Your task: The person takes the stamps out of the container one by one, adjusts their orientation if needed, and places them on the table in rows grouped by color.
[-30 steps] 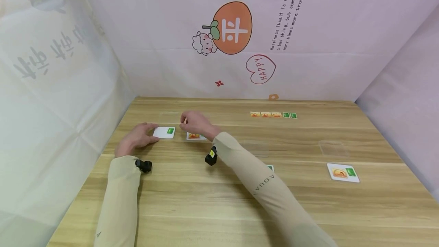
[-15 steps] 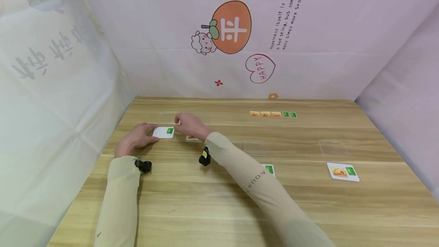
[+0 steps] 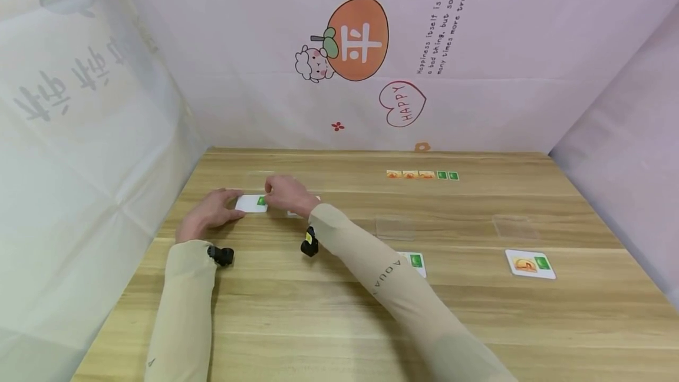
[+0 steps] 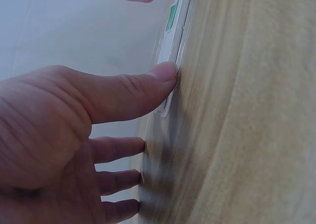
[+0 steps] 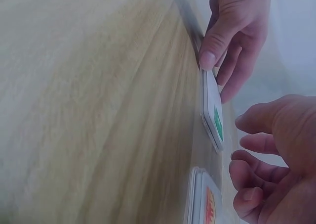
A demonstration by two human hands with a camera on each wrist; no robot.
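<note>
A white card (image 3: pixel 251 204) with a green picture tile (image 4: pixel 172 17) near its right end lies at the table's left back. My left hand (image 3: pixel 210 213) holds it by its left end, thumb on the near edge, index finger at the far edge. In the left wrist view the other fingertips rest on the table beyond. My right hand (image 3: pixel 288 193) is just over the card's right end, fingers curled, thumb and index tips close together beside the green tile; I cannot tell whether they pinch a small piece. Partly under that hand lies a second card (image 5: pixel 203 199) with an orange picture.
Small orange and green tiles (image 3: pixel 426 175) stand in a row at the back. A card (image 3: pixel 531 264) with an orange and a green tile lies right; a similar card (image 3: pixel 417 262) is half hidden by the right sleeve. Clear thin sheets (image 3: pixel 514 227) lie behind. Fabric walls (image 3: pixel 254 111) border the table.
My right hand has moved left from above the second card to the first card's green tile. A small yellowish bit at its fingertips earlier is now out of sight. My left hand stays put.
</note>
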